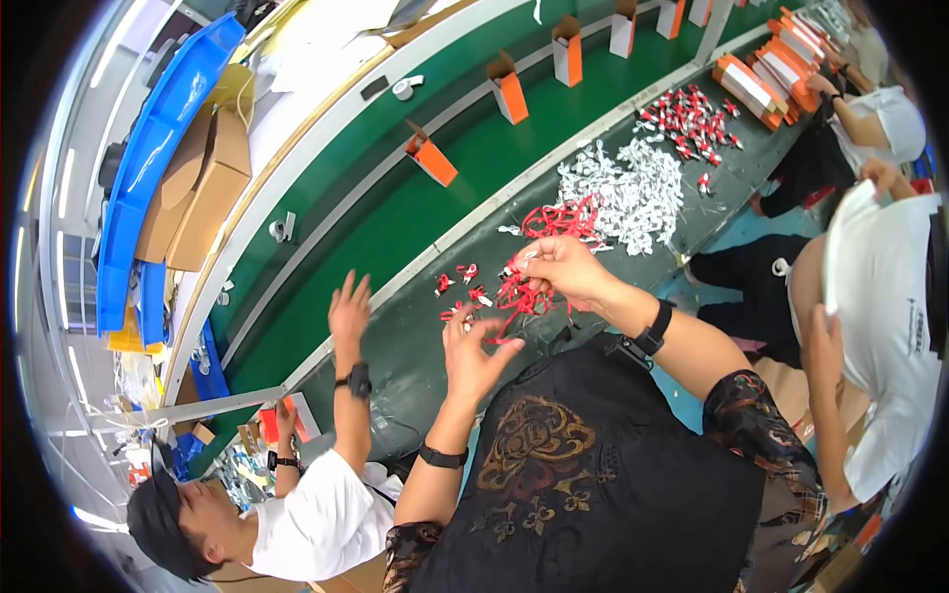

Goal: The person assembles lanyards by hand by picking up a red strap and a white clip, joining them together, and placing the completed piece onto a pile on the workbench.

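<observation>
My right hand [565,271] is closed in a pinch over the dark work surface [400,346], on a red cable [516,265] with a small white end. Beneath it lies a loose tangle of red cables [524,296]. My left hand [474,354] is beside that tangle, thumb and fingers apart, with nothing visibly gripped. Several small red-and-white cable bundles [478,296] lie just beyond my left fingers. Farther right are a big heap of white cables [633,193], red cables [559,219] at its near edge, and a pile of red-and-white bundles [692,119].
A green conveyor belt [386,232] carries upright orange-and-white boxes [431,158] past the work surface. On my left, a co-worker's arm [348,326] reaches toward the belt. Other co-workers [880,267] stand at right, near stacked orange boxes [751,89]. Blue bins [163,148] line the far left.
</observation>
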The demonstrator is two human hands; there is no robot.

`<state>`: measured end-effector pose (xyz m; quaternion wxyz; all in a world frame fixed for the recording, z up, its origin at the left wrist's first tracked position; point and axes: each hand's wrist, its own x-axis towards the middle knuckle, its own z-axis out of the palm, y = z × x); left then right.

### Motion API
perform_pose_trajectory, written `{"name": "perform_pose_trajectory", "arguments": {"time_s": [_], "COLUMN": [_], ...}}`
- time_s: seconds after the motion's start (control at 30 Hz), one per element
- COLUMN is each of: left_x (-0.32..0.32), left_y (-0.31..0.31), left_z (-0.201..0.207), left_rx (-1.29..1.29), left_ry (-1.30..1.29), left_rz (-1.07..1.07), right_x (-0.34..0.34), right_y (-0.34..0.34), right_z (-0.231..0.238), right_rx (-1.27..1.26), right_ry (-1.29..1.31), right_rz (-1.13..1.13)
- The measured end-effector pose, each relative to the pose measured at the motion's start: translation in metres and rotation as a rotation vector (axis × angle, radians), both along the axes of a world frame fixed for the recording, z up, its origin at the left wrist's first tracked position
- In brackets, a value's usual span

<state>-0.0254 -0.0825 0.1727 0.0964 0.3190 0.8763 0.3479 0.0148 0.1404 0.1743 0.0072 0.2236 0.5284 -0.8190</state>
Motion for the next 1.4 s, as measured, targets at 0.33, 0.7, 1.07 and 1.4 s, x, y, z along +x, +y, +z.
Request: {"name": "perform_pose_trajectory", "arguments": {"time_s": [0.33, 0.7, 1.07, 1.4], "left_x": [-0.003, -0.028, -0.044, -0.088], "left_y": [0.036, 0.033, 0.05, 0.062], "left_z": [0.011, 0.003, 0.001, -0.017], "left_rx": [0.555, 0.72, 1.079, 0.794], "left_ry": [-0.581, -0.548, -1.486, -1.59], "left_rz": [0.113, 0.013, 0.405, 0.553], "right_x": [-0.009, -0.008, -0.037, -0.065], "right_y": [-0.019, -0.018, -0.01, 0.006], "right_z": [0.012, 0.036, 0.006, -0.028], "right_rx": [-0.12, 0.098, 1.392, 1.289], "right_ry": [0.155, 0.09, 0.733, 0.625], "right_rz": [-0.111, 0.128, 0.115, 0.2]}}
